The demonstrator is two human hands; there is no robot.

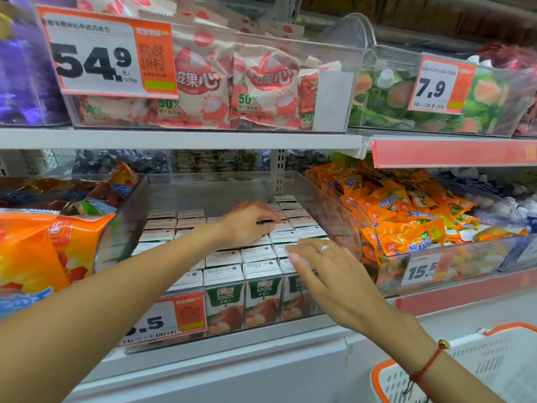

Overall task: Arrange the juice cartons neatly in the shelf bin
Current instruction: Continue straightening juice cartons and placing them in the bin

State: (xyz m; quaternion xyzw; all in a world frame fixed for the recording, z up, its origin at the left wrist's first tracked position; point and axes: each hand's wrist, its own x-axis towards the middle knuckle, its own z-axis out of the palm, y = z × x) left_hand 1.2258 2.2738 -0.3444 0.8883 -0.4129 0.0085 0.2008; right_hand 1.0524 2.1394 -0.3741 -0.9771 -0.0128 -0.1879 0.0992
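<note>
Left hand (247, 222) lies flat with fingers relaxed on far cartons (223, 274) in the bin (334, 205), while right hand (328, 271), fingers straight and grasping nothing, presses near-right cartons.

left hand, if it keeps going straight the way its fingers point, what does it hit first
The left hand points right and toward the back, low over the juice cartons. It would probably meet the taller back-right cartons first, then the clear bin wall; depth is hard to judge.
</note>
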